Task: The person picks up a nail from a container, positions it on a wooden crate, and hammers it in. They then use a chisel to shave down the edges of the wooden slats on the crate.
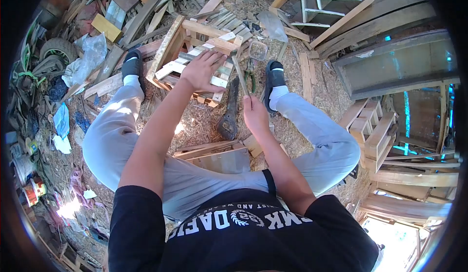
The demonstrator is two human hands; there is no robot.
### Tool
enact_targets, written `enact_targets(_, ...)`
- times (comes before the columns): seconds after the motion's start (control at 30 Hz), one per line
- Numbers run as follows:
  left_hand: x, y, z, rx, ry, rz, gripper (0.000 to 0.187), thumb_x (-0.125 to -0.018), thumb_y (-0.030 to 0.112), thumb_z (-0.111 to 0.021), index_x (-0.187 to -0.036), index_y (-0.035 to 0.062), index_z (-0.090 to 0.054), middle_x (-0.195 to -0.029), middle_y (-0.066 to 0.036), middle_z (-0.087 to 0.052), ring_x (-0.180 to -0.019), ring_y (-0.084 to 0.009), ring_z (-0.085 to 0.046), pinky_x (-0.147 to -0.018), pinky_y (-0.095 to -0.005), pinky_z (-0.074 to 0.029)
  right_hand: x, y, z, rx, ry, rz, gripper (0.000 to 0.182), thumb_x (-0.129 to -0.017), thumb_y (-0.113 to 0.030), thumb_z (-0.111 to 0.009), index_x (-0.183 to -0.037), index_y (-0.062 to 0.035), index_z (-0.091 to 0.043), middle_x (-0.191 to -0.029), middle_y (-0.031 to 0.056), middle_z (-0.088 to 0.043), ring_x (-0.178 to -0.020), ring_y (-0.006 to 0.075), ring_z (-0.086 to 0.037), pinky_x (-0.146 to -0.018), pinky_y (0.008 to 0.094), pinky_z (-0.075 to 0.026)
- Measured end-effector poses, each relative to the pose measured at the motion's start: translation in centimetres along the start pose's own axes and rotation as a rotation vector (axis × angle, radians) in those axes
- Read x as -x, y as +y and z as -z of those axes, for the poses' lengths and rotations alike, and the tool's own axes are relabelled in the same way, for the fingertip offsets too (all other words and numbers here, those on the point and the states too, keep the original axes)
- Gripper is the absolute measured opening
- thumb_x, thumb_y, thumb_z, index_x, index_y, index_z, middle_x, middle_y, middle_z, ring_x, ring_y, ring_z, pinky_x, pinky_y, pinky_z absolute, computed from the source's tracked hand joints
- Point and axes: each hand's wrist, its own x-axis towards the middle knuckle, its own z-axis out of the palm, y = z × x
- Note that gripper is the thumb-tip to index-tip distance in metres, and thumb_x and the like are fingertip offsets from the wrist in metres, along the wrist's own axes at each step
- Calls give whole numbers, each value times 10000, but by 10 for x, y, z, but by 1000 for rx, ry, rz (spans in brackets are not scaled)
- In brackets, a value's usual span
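A small wooden crate of slats (168, 52) lies tilted on the ground between my feet. My left hand (202, 71) rests on its slats with the fingers spread. My right hand (254, 110) is closed round the handle of a hammer (240, 76), whose head is up near the crate's right corner. Just below the hammer, a handsaw (228, 121) lies on the ground, and green-handled pliers (250, 81) are beside it.
A clear plastic container (258, 50) sits beyond the hammer. Stacked slats (229, 21) lie behind the crate. Wooden boards (219, 159) are close to my lap. A wooden crate (373, 130) stands at the right, and a wheel (57, 52) lies at the left.
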Motion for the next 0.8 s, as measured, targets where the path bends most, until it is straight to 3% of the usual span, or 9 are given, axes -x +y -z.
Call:
enact_targets(0.17, 0, 3, 7, 29, -37, 19, 1272, -830, 947, -577, -1711, 48, -390, -1679, -177, -477, -1589, -354, -400, -1374, -493, -239, 11, -65, 35, -257, 57, -133, 373, -1166, -347, -538, -1024, -13, -627, -753, 221, -668, -756, 470, -698, -684, 546, -516)
enact_targets(0.3, 1, 2, 3, 23, -1, 8, 1260, -822, 915, -622, -1711, 53, -393, -1671, -180, -486, -1583, -372, -408, -1370, -496, -254, 9, -29, 15, -115, 165, 25, 368, -1165, -347, -553, -1019, -17, -629, -732, 215, -656, -709, 455, -691, -641, 524, -504)
enact_targets(0.37, 0, 0, 2, 29, 1, 6, 1254, -813, 891, -661, -1713, 60, -392, -1667, -185, -489, -1578, -391, -415, -1365, -499, -268, 2, -1, 3, 6, 71, 12, 311, -1161, -302, -571, -1039, -19, -610, -716, 216, -641, -661, 452, -674, -586, 507, -480)
enact_targets(0.53, 1, 2, 1, 35, 10, 34, 1247, -815, 889, -660, -1708, 58, -401, -1685, -192, -475, -1580, -387, -417, -1365, -502, -266, 10, -42, 26, -123, 56, -58, 352, -1168, -325, -536, -1045, -8, -627, -757, 241, -664, -736, 488, -689, -645, 542, -502)
enact_targets(0.57, 1, 1, 1, 18, 7, 28, 1266, -820, 937, -598, -1707, 55, -404, -1681, -177, -480, -1578, -383, -412, -1374, -493, -241, 10, -46, 27, -147, 86, -34, 377, -1172, -345, -523, -1045, -8, -633, -764, 243, -669, -752, 492, -692, -663, 552, -507)
enact_targets(0.67, 1, 1, 2, 31, 16, 9, 1250, -814, 903, -644, -1702, 56, -408, -1672, -202, -487, -1574, -373, -429, -1366, -501, -265, 12, -34, 13, 53, 106, 3, 385, -1177, -359, -514, -1048, -15, -626, -745, 225, -663, -704, 463, -685, -628, 541, -494)
enact_targets(0.8, 0, -3, -2, 33, 39, 0, 1247, -816, 904, -640, -1700, 56, -410, -1668, -203, -492, -1575, -375, -428, -1364, -501, -270, 1, -3, 4, 29, 83, 1, 363, -1179, -351, -511, -1074, -20, -615, -730, 223, -652, -688, 456, -680, -616, 539, -486)
